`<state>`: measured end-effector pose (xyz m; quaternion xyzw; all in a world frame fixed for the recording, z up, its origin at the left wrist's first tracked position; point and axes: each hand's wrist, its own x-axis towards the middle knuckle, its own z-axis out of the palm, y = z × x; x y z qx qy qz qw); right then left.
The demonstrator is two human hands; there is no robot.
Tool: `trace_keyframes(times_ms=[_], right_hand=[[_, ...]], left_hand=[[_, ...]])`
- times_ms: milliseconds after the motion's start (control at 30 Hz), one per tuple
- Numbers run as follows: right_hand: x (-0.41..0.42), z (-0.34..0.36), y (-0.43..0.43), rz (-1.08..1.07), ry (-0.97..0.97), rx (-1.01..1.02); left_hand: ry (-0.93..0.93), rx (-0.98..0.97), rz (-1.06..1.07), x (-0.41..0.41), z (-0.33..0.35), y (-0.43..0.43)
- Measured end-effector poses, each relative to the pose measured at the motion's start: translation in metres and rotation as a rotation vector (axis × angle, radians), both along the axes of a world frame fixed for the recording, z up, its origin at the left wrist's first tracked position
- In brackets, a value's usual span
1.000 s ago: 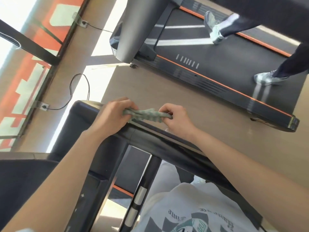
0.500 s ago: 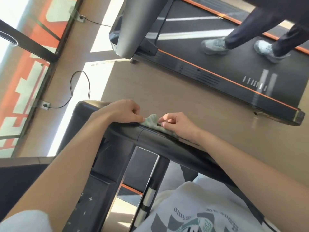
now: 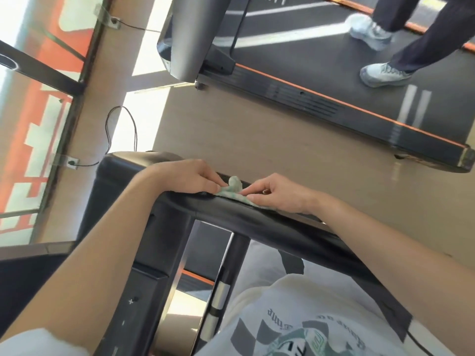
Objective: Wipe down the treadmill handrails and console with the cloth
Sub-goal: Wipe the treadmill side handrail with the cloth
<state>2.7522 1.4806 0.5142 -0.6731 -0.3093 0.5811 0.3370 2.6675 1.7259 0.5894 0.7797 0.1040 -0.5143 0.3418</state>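
Observation:
A small pale green cloth (image 3: 232,188) lies bunched on the black treadmill handrail (image 3: 259,222), which runs from the middle of the view down to the right. My left hand (image 3: 187,177) rests on the rail and pinches the cloth's left end with its fingertips. My right hand (image 3: 276,192) presses the cloth's right part flat against the rail, fingers curled over it. The dark console (image 3: 120,170) sits at the rail's left end, partly hidden by my left arm.
A second treadmill (image 3: 321,98) with an orange stripe stands across the beige floor, and a person in dark trousers and grey shoes (image 3: 383,73) walks on it. Power cables (image 3: 128,129) trail to wall sockets by the window at left.
The cloth, first stretched between both hands above the rail, now lies pressed on the handrail. Both hands have lowered onto it. The person on the far treadmill has stepped on.

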Motion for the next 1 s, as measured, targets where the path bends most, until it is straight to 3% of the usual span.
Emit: trace_keyframes(times_ms=[333,500,667,800,1000], right_hand=[[0.014,0.002,-0.088,-0.042,0.032,-0.076],[0.015,0.005,-0.13,-0.13,0.081,-0.058],[0.021,0.01,-0.162,-0.077,0.164,-0.074],[0.028,0.014,-0.184,0.037,0.133,-0.061],[0.029,0.019,-0.212,0.02,0.104,-0.047]], left_hand=[[-0.017,0.007,-0.054,0.016,-0.01,-0.084],[-0.022,-0.081,-0.096,0.025,-0.019,-0.121],[0.016,-0.128,-0.155,0.036,-0.02,-0.144],[0.001,-0.199,-0.161,0.041,-0.025,-0.16],[-0.011,-0.312,-0.153,0.047,-0.031,-0.174]])
